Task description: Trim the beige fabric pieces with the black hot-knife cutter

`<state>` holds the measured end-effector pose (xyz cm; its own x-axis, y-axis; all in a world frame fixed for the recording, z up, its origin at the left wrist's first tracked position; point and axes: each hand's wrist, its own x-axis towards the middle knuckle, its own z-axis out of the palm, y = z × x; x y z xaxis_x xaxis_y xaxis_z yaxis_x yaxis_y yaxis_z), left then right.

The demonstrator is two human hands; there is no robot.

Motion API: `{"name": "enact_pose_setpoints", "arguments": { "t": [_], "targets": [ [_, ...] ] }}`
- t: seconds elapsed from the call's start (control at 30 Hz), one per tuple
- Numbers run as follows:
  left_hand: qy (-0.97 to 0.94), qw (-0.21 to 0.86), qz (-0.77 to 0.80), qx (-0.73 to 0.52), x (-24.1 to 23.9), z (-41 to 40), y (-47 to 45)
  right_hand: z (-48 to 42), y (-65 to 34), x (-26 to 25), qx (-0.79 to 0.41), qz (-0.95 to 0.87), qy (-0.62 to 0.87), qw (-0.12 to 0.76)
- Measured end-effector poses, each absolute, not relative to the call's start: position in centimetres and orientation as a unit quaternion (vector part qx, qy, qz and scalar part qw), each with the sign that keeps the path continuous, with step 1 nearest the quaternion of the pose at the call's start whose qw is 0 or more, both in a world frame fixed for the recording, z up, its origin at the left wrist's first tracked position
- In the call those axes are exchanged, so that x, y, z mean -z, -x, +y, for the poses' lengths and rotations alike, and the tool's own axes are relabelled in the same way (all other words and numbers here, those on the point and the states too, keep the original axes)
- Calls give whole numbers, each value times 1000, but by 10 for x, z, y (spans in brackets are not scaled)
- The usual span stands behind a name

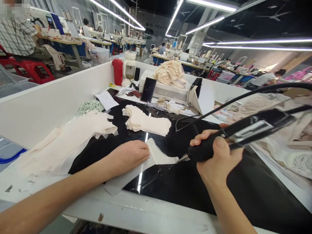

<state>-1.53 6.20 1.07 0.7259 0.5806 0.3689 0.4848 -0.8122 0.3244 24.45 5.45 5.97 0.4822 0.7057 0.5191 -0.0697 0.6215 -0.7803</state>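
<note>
My left hand (133, 154) lies over a white fabric piece (162, 155) on the black glossy panel, its fingers together and closed on the cloth. Part of the cloth trails under my wrist toward the front edge. Wrapped in my right hand (218, 159) is a black corded hand tool (202, 150) with a flat metal tip. That tip meets the right end of the white cloth; whether it is over or under the edge I cannot tell. Behind my left hand sits a stack of cream fabric pieces (148, 121). Larger cream pieces (73, 139) are piled at the left.
A black cable (231, 102) arcs from the tool across the right side. A phone (148, 90) leans on a white vented box (168, 92) topped with bundled cloth. A red bottle (118, 72) stands at the back. Low white walls (60, 87) border the table. Other people sit at machines beyond.
</note>
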Motion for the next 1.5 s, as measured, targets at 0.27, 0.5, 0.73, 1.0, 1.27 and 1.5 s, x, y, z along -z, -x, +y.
{"name": "enact_pose_setpoints", "arguments": {
  "t": [0.27, 0.5, 0.73, 1.0, 1.27, 1.5],
  "targets": [
    [-911, 143, 358, -145, -18, 41, 13, 78, -237, -57, -246, -447, 328, 795],
    [-903, 172, 383, -89, -45, 47, 12, 68, -224, -57, -280, -477, 316, 771],
    [-940, 159, 252, -168, -26, 91, 0, 70, -213, -52, -300, -469, 308, 771],
    [-932, 195, 288, -98, -18, 97, 4, 70, -204, -55, -319, -464, 293, 772],
    [-928, 206, 304, -72, -20, 92, 18, 78, -188, -55, -337, -462, 280, 771],
    [-928, 196, 308, -74, -22, 89, 21, 80, -179, -54, -336, -467, 284, 767]
  ]
}}
